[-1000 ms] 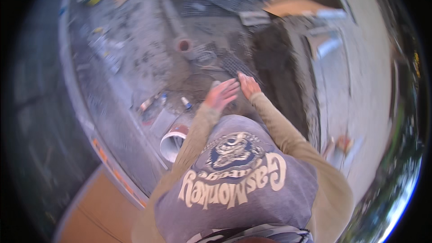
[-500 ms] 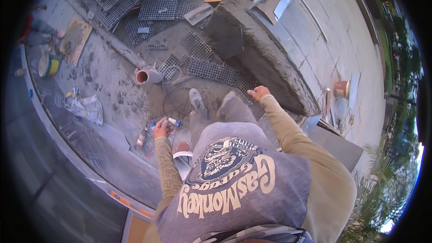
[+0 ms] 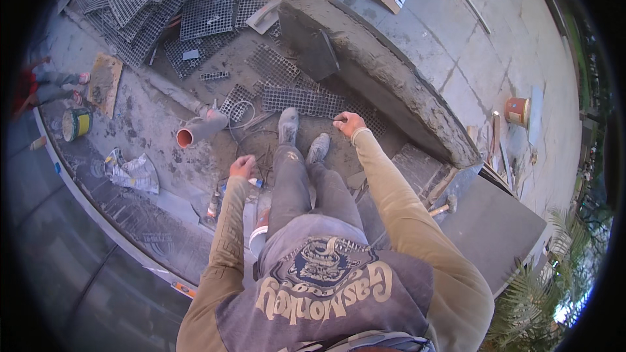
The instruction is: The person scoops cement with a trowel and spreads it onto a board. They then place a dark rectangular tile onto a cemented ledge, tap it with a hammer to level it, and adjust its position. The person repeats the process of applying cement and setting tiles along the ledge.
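Note:
My left hand (image 3: pixel 243 166) hangs beside my left leg with its fingers curled in and nothing visible in them. Near it on the ground lie a small blue-and-white tube (image 3: pixel 255 182) and an orange-and-white bottle (image 3: pixel 212 205). My right hand (image 3: pixel 350 122) is held out ahead of my right leg, fingers bent toward the thumb, and no object shows in it. It appears above a black plastic grid panel (image 3: pixel 303 101) on the ground. My dusty shoes (image 3: pixel 288 125) stand apart. Beside my left thigh is a partly hidden reddish bucket with a white rim (image 3: pixel 259 225).
A rough cement-coated wall (image 3: pixel 385 81) runs along the right. An orange pipe end (image 3: pixel 186 138) juts up at left. Stacked grid panels (image 3: pixel 140 6) lie at far left, a plastic float (image 3: pixel 264 15) beside them. A hammer (image 3: pixel 447 206) rests at right. Another person's legs (image 3: pixel 59 85) show at far left.
My left hand has moved up off the spot over the tube. My right hand has swung left, in front of my body. My feet have shifted, and the hammer has come into view.

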A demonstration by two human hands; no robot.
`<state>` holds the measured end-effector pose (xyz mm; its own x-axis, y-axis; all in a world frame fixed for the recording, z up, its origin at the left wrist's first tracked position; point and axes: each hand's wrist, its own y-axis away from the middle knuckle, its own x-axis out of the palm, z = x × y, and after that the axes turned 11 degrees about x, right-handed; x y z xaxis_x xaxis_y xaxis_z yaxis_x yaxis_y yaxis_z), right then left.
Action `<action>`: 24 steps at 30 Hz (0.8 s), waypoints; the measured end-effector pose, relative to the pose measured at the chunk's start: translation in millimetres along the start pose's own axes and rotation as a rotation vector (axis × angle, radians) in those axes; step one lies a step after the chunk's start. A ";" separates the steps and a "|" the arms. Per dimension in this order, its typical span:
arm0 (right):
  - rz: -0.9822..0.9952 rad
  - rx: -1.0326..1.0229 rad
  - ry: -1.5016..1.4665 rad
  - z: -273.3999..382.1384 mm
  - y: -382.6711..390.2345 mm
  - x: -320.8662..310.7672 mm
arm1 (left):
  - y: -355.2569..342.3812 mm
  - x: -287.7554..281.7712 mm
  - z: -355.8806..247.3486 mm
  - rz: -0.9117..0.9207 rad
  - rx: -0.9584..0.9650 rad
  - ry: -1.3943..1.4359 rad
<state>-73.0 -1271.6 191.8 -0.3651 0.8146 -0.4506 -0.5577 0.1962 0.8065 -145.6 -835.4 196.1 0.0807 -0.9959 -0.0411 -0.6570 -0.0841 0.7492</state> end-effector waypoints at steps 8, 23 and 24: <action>-0.353 -0.022 0.106 32.8 -155.1 -22.0 | -154.0 93.6 -49.0 0.121 0.110 -0.163; -0.453 0.258 -0.142 113.5 -213.2 17.1 | -256.9 281.6 -209.6 0.032 0.886 -0.390; -0.429 0.267 -0.137 110.6 -212.5 15.1 | -254.9 310.7 -236.3 0.079 0.852 -0.331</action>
<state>122.4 -1240.6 55.9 -0.0349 0.6905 -0.7225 -0.4196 0.6460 0.6377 224.0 -1115.5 148.6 -0.1204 -0.9474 -0.2967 -0.9926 0.1190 0.0226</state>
